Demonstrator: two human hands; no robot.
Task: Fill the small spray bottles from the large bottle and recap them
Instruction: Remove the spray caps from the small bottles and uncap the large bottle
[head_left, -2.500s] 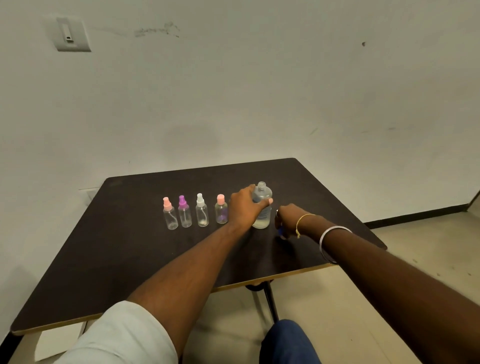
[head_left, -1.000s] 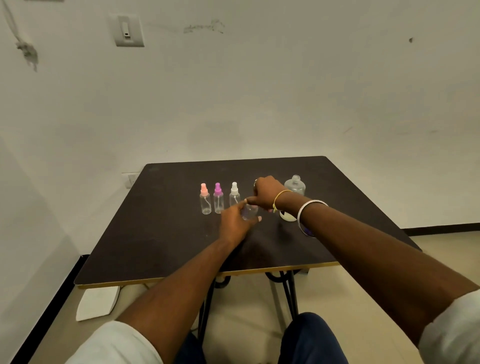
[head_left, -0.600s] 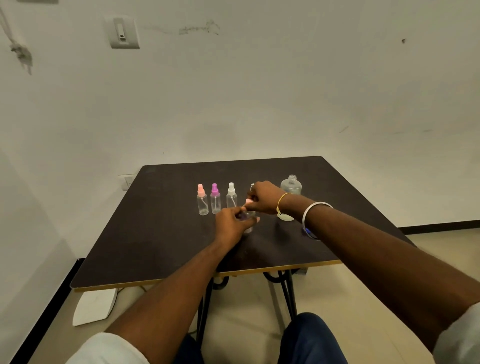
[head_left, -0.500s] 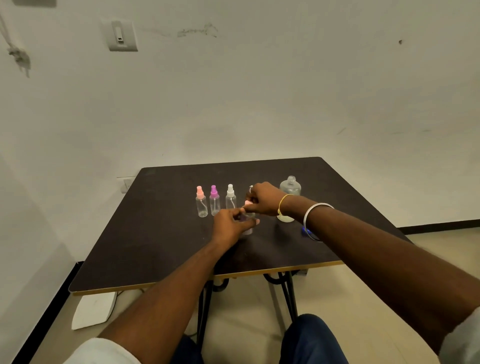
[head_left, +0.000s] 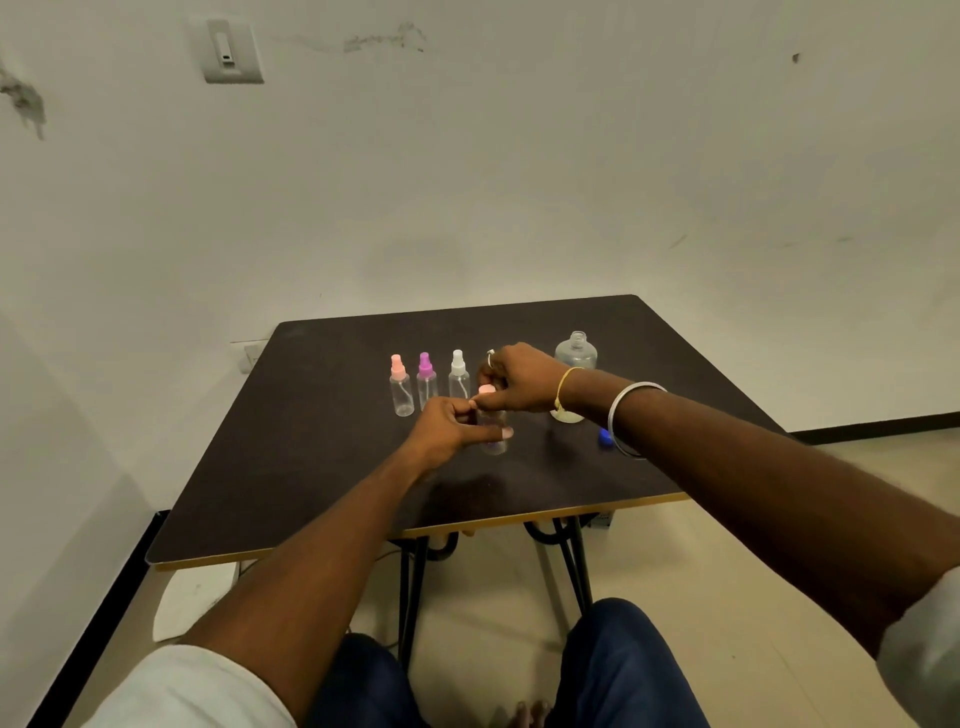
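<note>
On the dark table (head_left: 311, 467) the large bottle (head_left: 575, 353) stands uncapped, three small spray bottles (head_left: 426, 382) wait capped in a row, and our left hand (head_left: 452, 428) grips the fourth bottle (head_left: 493, 444) while our right hand (head_left: 522, 376) pinches its pink cap (head_left: 487, 389), so we judge filling barely begun.
</note>
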